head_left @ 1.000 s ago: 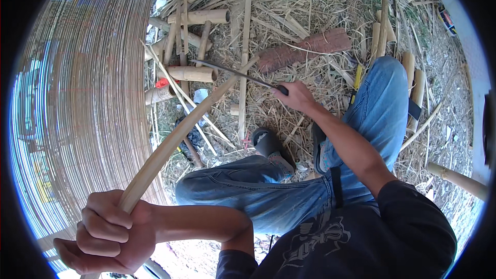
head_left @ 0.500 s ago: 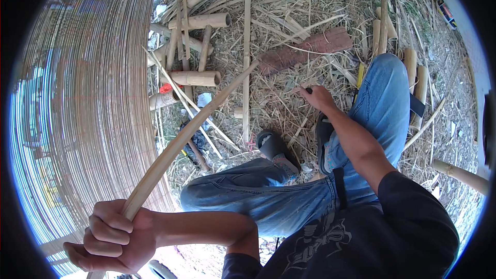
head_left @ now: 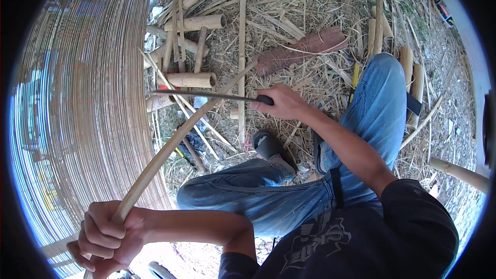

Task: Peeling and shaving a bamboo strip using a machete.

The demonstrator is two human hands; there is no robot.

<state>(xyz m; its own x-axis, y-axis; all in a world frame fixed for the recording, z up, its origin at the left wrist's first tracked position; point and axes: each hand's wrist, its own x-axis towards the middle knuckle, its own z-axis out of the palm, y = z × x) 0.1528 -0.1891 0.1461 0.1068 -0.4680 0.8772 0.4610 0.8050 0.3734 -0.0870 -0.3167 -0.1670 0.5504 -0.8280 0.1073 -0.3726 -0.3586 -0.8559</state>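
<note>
My left hand, at the lower left, is wrapped around the thick end of a long pale bamboo strip. The strip slants up and away toward the middle, its far tip close to a reddish-brown log. In my right hand is the black handle of a long knife. Its dark, narrow blade points left and lies across the upper part of the strip; whether it touches the bamboo I cannot tell.
A slatted bamboo screen fills the left side. Cut bamboo poles form a frame beside it. Shavings and split strips litter the ground. A yellow-handled tool lies by my right knee, near more bamboo lengths.
My right hand has moved left and slightly down, bringing the knife blade into clear sight across the strip. My left hand keeps its hold on the strip.
</note>
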